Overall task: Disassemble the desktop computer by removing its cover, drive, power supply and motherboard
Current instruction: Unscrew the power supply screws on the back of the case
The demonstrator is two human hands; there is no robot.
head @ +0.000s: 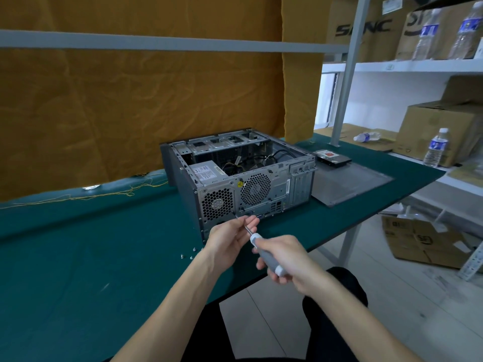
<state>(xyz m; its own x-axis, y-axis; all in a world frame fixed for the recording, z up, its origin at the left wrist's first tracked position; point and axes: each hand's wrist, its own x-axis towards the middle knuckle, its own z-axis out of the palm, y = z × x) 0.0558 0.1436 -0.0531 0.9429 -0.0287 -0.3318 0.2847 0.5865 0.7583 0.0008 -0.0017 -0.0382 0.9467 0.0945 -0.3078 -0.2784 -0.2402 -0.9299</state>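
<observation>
Green mat (78,257) across the whole bench, running off at a slant toward three o'clock, and behind it a mustard-yellow cloth (143,100) hangs as the backdrop, loose yellow threads trailing along its hem at nine o'clock. Out at one and two o'clock there's white shelving (407,66) stacked with cardboard boxes (439,131) and water bottles (437,147), and one more bottle lying on its side. Pale tiled floor below at five o'clock, with an open box down there.

Dead centre sits the desktop computer (240,173), lid off, back panel facing the camera, both fan grilles showing. The power supply (206,173) is in its corner at the case's near left, label up, cables tangled behind it. The cover (350,182) lies flat on the mat just beside the case at three o'clock, and the drive (332,157) rests beyond it at two o'clock, apart from the case. Small screws (187,256) are scattered on the mat at seven o'clock of the case.

Now the hands, both reaching in from six o'clock. The right hand (285,259) is wrapped round the grey handle of a screwdriver (265,253), fingers curled tight. The left hand (230,239) is up front, palm turned inward, fingertips pinching the thin shaft near its tip. That tip points at the back panel beside the lower-left fan grille; whether it touches a screw I can't tell.
</observation>
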